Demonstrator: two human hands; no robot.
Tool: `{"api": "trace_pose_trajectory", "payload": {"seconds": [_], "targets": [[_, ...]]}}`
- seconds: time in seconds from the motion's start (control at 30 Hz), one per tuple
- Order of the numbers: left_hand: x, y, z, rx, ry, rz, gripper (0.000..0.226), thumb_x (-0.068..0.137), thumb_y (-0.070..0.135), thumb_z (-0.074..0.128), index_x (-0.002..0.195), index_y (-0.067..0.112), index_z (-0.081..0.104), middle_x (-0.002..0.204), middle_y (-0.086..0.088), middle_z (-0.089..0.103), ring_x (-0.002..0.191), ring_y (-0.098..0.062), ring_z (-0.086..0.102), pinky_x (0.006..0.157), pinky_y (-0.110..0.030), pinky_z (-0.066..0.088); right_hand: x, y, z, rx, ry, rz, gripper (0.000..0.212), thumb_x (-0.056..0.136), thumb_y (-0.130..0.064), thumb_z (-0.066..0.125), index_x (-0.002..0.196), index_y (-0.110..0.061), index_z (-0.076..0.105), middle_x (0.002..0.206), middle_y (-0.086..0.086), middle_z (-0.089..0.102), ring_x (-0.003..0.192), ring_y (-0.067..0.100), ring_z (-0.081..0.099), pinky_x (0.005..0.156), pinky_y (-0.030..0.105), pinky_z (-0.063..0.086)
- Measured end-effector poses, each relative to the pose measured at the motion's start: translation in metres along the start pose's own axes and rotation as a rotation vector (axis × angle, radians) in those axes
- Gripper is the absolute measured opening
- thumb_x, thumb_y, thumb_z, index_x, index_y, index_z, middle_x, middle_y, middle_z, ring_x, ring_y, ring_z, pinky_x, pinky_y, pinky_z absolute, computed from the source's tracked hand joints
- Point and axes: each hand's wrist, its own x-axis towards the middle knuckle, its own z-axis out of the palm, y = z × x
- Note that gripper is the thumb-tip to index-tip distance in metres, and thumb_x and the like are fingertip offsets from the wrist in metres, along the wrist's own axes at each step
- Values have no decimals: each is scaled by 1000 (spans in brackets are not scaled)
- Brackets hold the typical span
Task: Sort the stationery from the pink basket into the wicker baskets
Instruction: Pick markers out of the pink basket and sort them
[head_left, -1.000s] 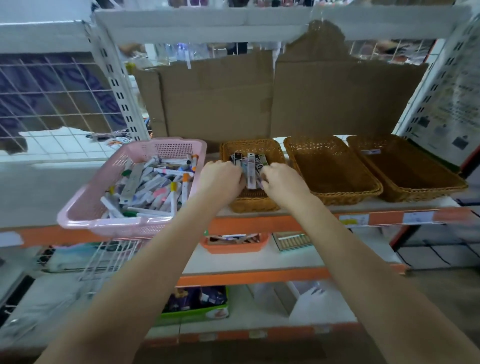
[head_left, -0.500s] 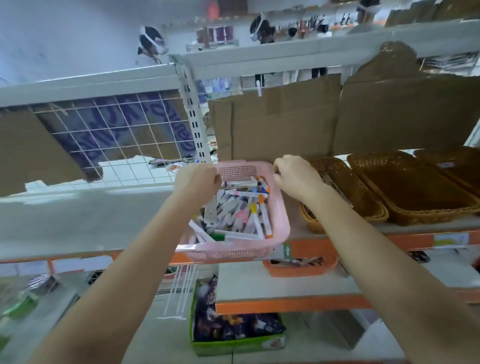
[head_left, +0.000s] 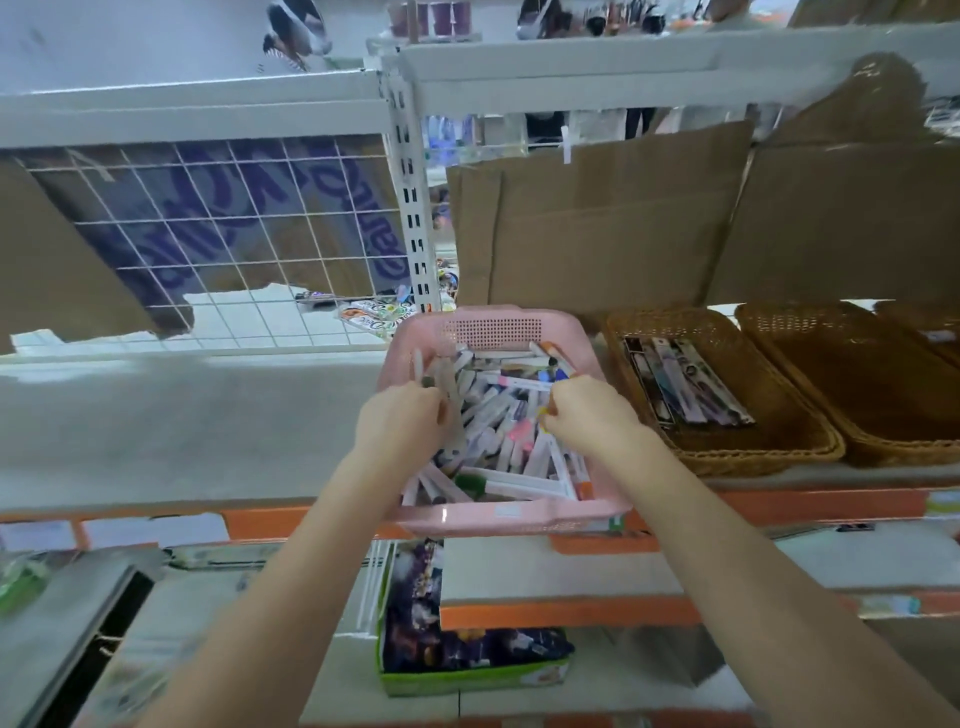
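The pink basket (head_left: 493, 519) sits on the shelf in front of me, full of mixed pens and markers (head_left: 506, 434). My left hand (head_left: 400, 423) is inside its left half, fingers curled round a long pale grey pen (head_left: 451, 395) that stands up from the pile. Over the right half, my right hand (head_left: 587, 415) has its fingertips curled down, pinching a marker with a yellow-orange tip (head_left: 543, 415). Right of the pink basket is a wicker basket (head_left: 727, 454) holding several flat packaged pens (head_left: 685, 384). A second wicker basket (head_left: 857, 374) beside it looks bare inside.
A third wicker basket (head_left: 930, 332) is cut off at the right edge. Cardboard sheets (head_left: 597, 228) line the back of the shelf, and a wire grid panel (head_left: 234, 234) stands to the left. A green box of packets (head_left: 467, 660) lies on a lower shelf.
Both hands left the first wicker basket, moved left and dipped into the pink basket. My view swung left, so the pink basket is now central.
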Motion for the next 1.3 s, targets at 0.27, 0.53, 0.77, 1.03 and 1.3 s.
{"api": "trace_pose_trajectory", "payload": {"seconds": [0.27, 0.53, 0.77, 1.03, 1.3], "targets": [[-8, 13, 5, -159, 28, -14, 24, 97, 32, 39, 78, 22, 50, 83, 2, 54, 75, -21, 51, 57, -29, 38, 10, -5, -7, 248, -147, -57, 38, 87, -17, 55, 54, -10, 37, 51, 6, 32, 50, 21, 33, 47, 30, 20], [-18, 22, -11, -650, -7, 61, 26, 93, 39, 49, 96, 15, 59, 88, 1, 62, 77, -17, 57, 65, -31, 43, 1, -28, -48, 622, 68, -288, 8, 84, -30, 61, 89, -28, 55, 88, -11, 64, 86, 10, 63, 81, 36, 53], [-26, 22, -17, -1330, -71, -124, 29, 100, 20, 44, 73, 10, 50, 61, 6, 57, 58, -2, 54, 59, -11, 41, -14, -61, -55, 775, 65, -408, 9, 86, -21, 63, 94, -20, 60, 91, -6, 67, 91, 9, 64, 84, 32, 53], [-30, 19, -6, -1384, 36, -210, 38, 98, 21, 43, 61, 19, 35, 49, 12, 35, 49, -10, 31, 56, -29, 26, -25, -36, -39, 564, 32, -268, 9, 89, -24, 64, 97, -20, 64, 88, -14, 64, 88, 0, 61, 83, 15, 46], [-29, 11, -1, -1508, -79, -265, 53, 99, 24, 44, 47, 35, 47, 46, 12, 31, 43, -5, 26, 49, -25, 25, -29, -29, 8, 2, -326, -225, 21, 88, -15, 60, 107, -9, 68, 105, 8, 67, 93, 22, 61, 83, 34, 52]]}}
